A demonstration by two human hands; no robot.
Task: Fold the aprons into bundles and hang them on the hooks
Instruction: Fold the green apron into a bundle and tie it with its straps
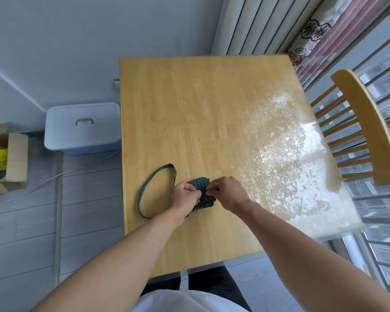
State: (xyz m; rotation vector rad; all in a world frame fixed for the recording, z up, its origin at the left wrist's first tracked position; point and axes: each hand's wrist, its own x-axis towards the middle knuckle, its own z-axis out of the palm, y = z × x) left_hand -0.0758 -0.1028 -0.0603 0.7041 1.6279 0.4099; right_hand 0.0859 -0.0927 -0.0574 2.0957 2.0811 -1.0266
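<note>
Both hands are pinching the folded green apron [202,192] on the table [212,113], left hand [185,197] and right hand [227,192] gripping its middle, the strap loop [153,188] trailing left of the grip, chair [365,129] far right.

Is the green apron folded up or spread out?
Folded: the apron is a small bundle on the table, both hands pinching it, its strap loop lying loose.

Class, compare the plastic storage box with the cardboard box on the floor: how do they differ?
The plastic storage box is pale blue, its lid closed; the cardboard box is brown, its flaps open. The storage box is beside the table; the cardboard box is farther left. Both stand on the floor.
</note>
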